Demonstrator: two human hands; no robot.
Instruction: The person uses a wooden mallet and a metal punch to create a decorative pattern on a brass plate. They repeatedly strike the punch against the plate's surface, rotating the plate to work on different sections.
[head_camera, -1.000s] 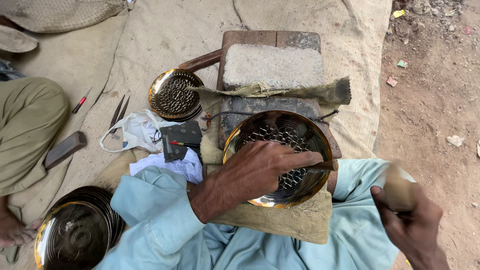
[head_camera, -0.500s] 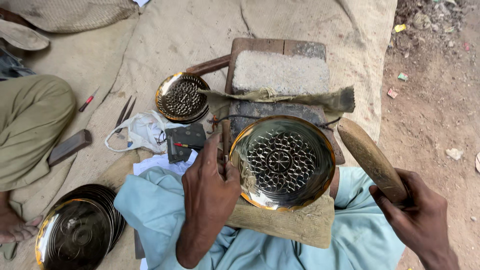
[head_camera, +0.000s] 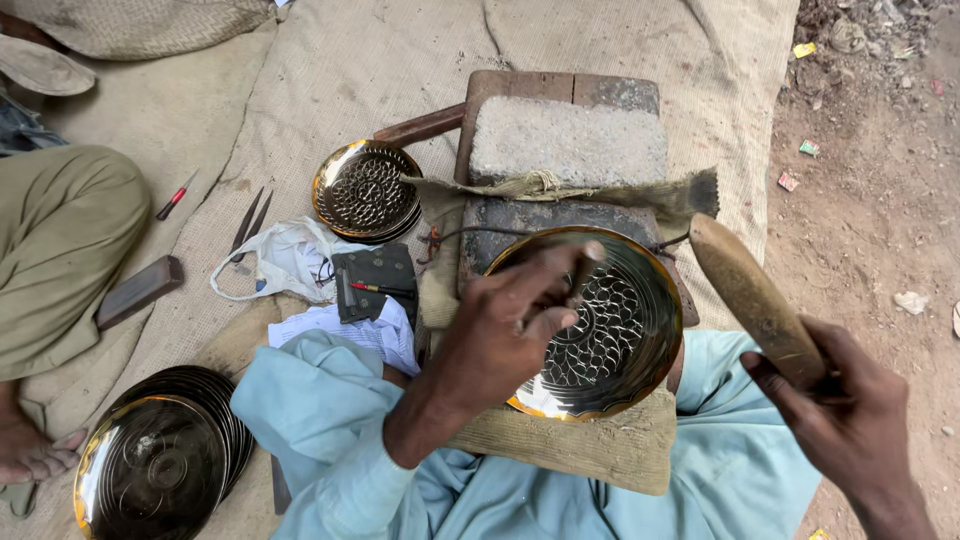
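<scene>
Seated worker over a brass plate, punch in left hand, mallet in right.

L to R: stack of plates (head_camera: 160, 455) on the mat by another person's knee (head_camera: 60, 240); a block (head_camera: 138, 290), a red-handled tool (head_camera: 175, 197) and 2 thin tools (head_camera: 250, 218) lie nearby; then a smaller patterned dish (head_camera: 365, 190) w/ a white bag (head_camera: 285, 258) and dark pouch (head_camera: 375, 280) just below it. Centre: left hand (head_camera: 500, 335) closed round a thin punch (head_camera: 580, 272), tip on the plate (head_camera: 610, 330), which sits tilted on a cloth pad (head_camera: 590, 450) over the lap, just in front of a wood block (head_camera: 560, 150) w/ a stone slab on top. Far right: right hand (head_camera: 850, 415) gripping a wooden mallet (head_camera: 755, 300), raised beside the plate, not touching it.
</scene>
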